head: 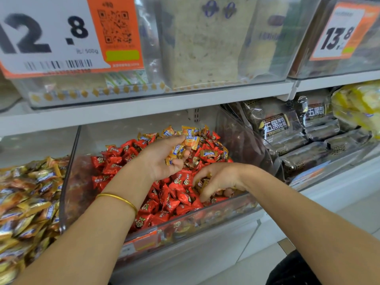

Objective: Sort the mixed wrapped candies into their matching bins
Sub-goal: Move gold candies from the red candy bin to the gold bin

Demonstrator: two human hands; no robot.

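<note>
A clear plastic bin (67, 182) in the middle of the lower shelf is full of red wrapped candies (174, 200), with gold-and-orange wrapped candies (191, 134) mixed in toward its back. My left hand (166, 159) hovers over the pile and holds a few gold-orange candies (177, 150) in its curled fingers. My right hand (216, 182) reaches down into the bin's front right corner, fingers curled round gold-brown candies (202, 185). To the left a second bin holds a heap of gold-and-blue wrapped candies (26, 202).
Dark packaged bread (287, 128) fills the bin to the right, with yellow packs (357, 105) beyond it. The shelf above carries clear bins with price tags 12.8 (47, 33) and 13.8 (339, 36). A gold bangle (121, 199) circles my left wrist.
</note>
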